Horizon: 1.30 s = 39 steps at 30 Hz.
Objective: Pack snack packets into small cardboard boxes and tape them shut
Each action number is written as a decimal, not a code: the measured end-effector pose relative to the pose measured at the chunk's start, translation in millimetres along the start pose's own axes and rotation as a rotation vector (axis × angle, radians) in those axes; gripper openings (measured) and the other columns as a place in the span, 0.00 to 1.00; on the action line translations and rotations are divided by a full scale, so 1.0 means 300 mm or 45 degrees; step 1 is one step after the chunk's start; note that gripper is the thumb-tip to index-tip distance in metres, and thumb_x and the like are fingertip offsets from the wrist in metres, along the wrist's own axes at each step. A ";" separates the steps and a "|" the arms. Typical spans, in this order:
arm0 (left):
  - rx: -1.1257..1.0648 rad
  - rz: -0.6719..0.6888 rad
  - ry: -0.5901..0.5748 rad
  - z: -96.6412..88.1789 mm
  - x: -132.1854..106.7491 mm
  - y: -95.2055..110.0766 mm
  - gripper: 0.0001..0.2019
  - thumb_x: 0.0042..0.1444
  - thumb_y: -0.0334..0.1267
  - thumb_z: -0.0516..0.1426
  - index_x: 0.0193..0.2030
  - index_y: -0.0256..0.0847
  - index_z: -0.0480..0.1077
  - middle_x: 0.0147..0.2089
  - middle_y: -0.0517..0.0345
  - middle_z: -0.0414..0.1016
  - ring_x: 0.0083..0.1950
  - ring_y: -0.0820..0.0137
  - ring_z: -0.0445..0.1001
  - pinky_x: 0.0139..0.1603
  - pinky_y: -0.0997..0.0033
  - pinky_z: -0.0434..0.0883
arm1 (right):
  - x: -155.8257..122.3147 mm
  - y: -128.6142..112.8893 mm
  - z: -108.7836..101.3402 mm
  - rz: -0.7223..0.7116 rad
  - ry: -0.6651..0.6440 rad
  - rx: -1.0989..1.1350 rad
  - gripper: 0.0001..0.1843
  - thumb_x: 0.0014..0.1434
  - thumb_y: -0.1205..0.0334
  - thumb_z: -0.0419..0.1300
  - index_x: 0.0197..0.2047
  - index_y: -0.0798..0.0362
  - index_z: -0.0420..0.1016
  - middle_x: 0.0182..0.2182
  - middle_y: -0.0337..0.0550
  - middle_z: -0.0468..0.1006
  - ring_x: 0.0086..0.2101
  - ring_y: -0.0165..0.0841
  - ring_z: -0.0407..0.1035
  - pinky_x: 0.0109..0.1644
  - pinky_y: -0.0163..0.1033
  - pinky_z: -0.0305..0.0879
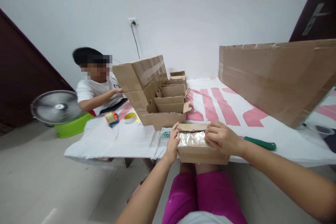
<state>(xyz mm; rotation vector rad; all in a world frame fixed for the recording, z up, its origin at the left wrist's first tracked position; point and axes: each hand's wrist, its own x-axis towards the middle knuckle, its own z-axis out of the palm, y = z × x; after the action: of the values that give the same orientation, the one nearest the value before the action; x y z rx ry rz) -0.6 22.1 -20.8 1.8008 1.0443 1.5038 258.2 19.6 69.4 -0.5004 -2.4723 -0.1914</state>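
A small cardboard box [203, 156] sits at the table's front edge, just above my lap. Inside its opening shows shiny clear plastic wrap [191, 139], and the far flap stands up behind it. My left hand [172, 144] grips the box's left side, fingers over the rim and touching the flap. At the right end of the opening, my right hand [223, 138] has its fingers bent over the box's edge and the plastic; its fingertips are partly hidden. A green-handled tool [259, 143] lies right of the box, its other end hidden behind my right forearm.
Open cardboard boxes [169, 106] line up beside stacked closed boxes [131, 89]. A large carton [273, 77] stands right. An orange-and-blue tape dispenser [112, 119] and a yellow tape roll [129, 117] lie left. Another person [96, 87] sits beyond, near a fan [59, 106].
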 end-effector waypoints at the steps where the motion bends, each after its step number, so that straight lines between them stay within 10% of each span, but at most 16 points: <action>1: 0.000 -0.001 -0.007 -0.001 0.000 0.000 0.20 0.61 0.54 0.47 0.46 0.42 0.68 0.69 0.46 0.55 0.70 0.54 0.51 0.70 0.48 0.46 | -0.001 0.000 -0.003 -0.005 -0.007 0.010 0.12 0.64 0.70 0.51 0.32 0.53 0.72 0.32 0.45 0.76 0.38 0.35 0.65 0.45 0.42 0.62; 20: 0.003 -0.011 0.032 -0.003 0.004 -0.003 0.18 0.60 0.53 0.49 0.43 0.42 0.69 0.67 0.45 0.58 0.69 0.52 0.54 0.69 0.47 0.49 | -0.103 -0.018 -0.051 -0.001 -0.056 0.151 0.08 0.57 0.73 0.52 0.29 0.51 0.66 0.31 0.44 0.73 0.38 0.36 0.65 0.43 0.42 0.64; 29: -0.141 -0.075 0.129 -0.023 -0.008 -0.036 0.22 0.59 0.57 0.49 0.47 0.41 0.68 0.68 0.46 0.58 0.70 0.53 0.54 0.69 0.49 0.48 | -0.300 -0.048 -0.184 0.389 0.145 0.404 0.05 0.56 0.71 0.54 0.33 0.50 0.65 0.31 0.43 0.71 0.35 0.37 0.66 0.39 0.41 0.64; 34: -0.144 -0.056 0.100 -0.005 -0.005 -0.027 0.21 0.60 0.56 0.50 0.47 0.42 0.68 0.68 0.46 0.57 0.69 0.53 0.55 0.69 0.49 0.49 | -0.423 -0.201 -0.015 0.816 -0.163 0.959 0.04 0.59 0.62 0.56 0.33 0.50 0.64 0.30 0.40 0.72 0.31 0.32 0.67 0.37 0.37 0.64; 39: -0.071 -0.043 0.072 0.013 0.002 0.000 0.22 0.60 0.57 0.49 0.46 0.42 0.70 0.68 0.46 0.58 0.70 0.54 0.54 0.70 0.50 0.47 | -0.584 -0.333 0.301 1.147 -0.643 0.695 0.07 0.51 0.71 0.56 0.34 0.52 0.70 0.29 0.40 0.77 0.31 0.33 0.70 0.36 0.35 0.62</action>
<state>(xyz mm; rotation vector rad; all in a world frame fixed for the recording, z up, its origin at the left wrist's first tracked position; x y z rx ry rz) 3.1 22.8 -21.4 1.7033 1.0445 1.5562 301.5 -103.7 -108.9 -1.4506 -2.3172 1.0384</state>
